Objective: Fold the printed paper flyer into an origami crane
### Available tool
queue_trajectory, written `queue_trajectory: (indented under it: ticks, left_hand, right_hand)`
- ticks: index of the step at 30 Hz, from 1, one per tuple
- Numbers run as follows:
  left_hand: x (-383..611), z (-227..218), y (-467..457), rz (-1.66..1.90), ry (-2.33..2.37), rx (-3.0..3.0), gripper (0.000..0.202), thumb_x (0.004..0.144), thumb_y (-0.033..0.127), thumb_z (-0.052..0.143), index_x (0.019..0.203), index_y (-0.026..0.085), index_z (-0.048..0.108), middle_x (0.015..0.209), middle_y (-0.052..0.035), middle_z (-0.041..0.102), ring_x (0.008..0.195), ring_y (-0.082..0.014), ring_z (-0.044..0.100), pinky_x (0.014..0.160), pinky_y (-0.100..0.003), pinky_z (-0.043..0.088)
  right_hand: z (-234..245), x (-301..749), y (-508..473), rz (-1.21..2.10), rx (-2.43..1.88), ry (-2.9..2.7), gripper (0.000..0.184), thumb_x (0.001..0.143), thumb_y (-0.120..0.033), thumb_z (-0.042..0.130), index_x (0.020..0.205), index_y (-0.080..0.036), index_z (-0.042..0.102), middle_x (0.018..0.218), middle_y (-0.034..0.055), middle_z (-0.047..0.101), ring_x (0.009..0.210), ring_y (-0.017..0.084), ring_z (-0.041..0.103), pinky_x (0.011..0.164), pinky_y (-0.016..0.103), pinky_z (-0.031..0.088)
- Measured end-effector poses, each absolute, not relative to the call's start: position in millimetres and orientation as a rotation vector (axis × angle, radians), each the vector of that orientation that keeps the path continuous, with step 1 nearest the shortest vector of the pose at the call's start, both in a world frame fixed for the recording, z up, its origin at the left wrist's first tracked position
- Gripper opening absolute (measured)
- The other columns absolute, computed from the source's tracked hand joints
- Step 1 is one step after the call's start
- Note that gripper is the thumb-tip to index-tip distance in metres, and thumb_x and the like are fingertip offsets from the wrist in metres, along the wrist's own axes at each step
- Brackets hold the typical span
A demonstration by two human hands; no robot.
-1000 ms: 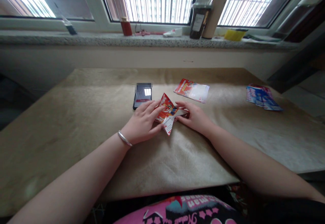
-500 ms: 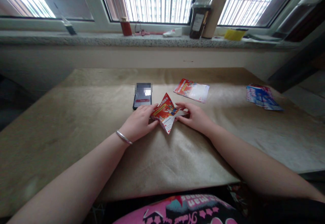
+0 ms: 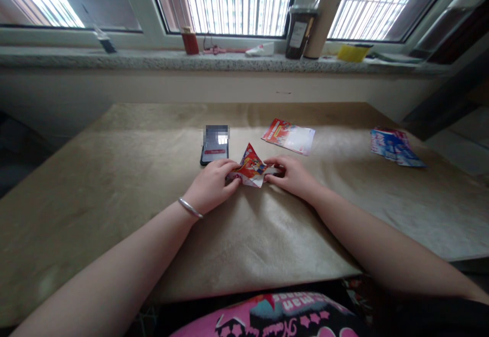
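A folded red-and-white printed paper [image 3: 252,168] is held between my two hands above the table's middle. Its upper corner points away from me, and the near edge is bent up so its white side shows. My left hand [image 3: 214,181] pinches the left end of the paper, thumb in front and fingers behind. At the right end, my right hand [image 3: 292,176] grips the paper between thumb and fingers. Just beyond my left hand lies a phone [image 3: 214,144] with its screen lit.
A red-and-white leaflet [image 3: 292,136] lies flat behind the paper. Several blue leaflets [image 3: 397,146] are spread at the right of the table [image 3: 114,184]. On the windowsill [image 3: 145,61] stand a red cylinder [image 3: 190,41], a dark container [image 3: 300,34] and a yellow item [image 3: 352,53].
The paper's near corner, which pointed down toward me, has folded up, so the paper looks shorter. My left hand has shifted slightly to the right; my right hand stays nearly still.
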State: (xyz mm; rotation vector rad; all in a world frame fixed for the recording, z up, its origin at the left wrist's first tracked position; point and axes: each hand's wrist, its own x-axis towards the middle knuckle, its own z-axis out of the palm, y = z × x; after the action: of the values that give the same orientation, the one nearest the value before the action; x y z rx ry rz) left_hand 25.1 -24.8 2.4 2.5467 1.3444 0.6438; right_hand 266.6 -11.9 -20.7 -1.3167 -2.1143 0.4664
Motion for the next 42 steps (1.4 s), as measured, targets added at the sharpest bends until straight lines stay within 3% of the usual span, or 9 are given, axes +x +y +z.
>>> queue_trajectory:
  ticks: [5,16,24,30,39,42]
  left_hand:
    - [26,4,-25,0.643,1.358,2.512,0.033,0.087,0.030,0.046,0.112,0.015,0.061,0.115,-0.0098,0.060,0.107,-0.0215,0.055,0.098,-0.038,0.044]
    - [25,2,-25,0.632,1.383,2.460,0.033,0.084,0.030,0.050,0.110,0.014,0.063,0.111,-0.0096,0.060,0.102,-0.0215,0.057,0.095,-0.037,0.045]
    - [26,4,-26,0.631,1.418,2.406,0.034,0.082,0.032,0.055,0.111,0.017,0.063,0.111,-0.0083,0.058,0.100,-0.0207,0.058,0.094,-0.036,0.046]
    - [27,6,-28,0.609,1.475,2.328,0.037,0.080,0.035,0.058,0.114,0.020,0.061,0.109,-0.0068,0.057,0.096,-0.0212,0.059,0.090,-0.037,0.048]
    - [31,8,-30,0.640,1.470,2.324,0.035,0.078,0.027,0.058,0.112,0.018,0.060,0.105,-0.0062,0.058,0.095,-0.0206,0.059,0.089,-0.036,0.048]
    - [31,9,-31,0.662,1.470,2.359,0.029,0.079,0.024,0.057,0.107,0.016,0.059,0.103,-0.0065,0.059,0.094,-0.0208,0.059,0.088,-0.036,0.048]
  right_hand:
    - [-17,268,-12,0.360,-1.359,-2.174,0.029,0.074,-0.036,0.070,0.100,-0.023,0.070,0.099,0.0077,0.068,0.095,0.023,0.061,0.086,0.039,0.045]
    - [-17,267,-11,0.423,-1.258,-2.191,0.018,0.083,-0.030,0.060,0.095,-0.023,0.071,0.098,0.0058,0.070,0.096,0.021,0.061,0.091,0.039,0.041]
    - [-17,265,-11,0.397,-1.297,-2.165,0.023,0.074,-0.034,0.070,0.094,-0.022,0.071,0.096,0.0058,0.070,0.094,0.022,0.061,0.088,0.038,0.042]
    - [-15,262,-15,0.404,-1.369,-2.137,0.026,0.074,-0.035,0.069,0.096,-0.023,0.070,0.089,0.0055,0.069,0.089,0.022,0.061,0.082,0.037,0.046]
    - [-10,256,-25,0.634,-1.418,-2.005,0.027,0.072,-0.031,0.069,0.097,-0.022,0.069,0.081,0.0021,0.071,0.066,0.015,0.064,0.063,0.027,0.050]
    - [-7,254,-28,0.664,-1.417,-1.958,0.025,0.072,-0.028,0.067,0.096,-0.022,0.068,0.082,0.0021,0.071,0.067,0.015,0.065,0.062,0.026,0.051]
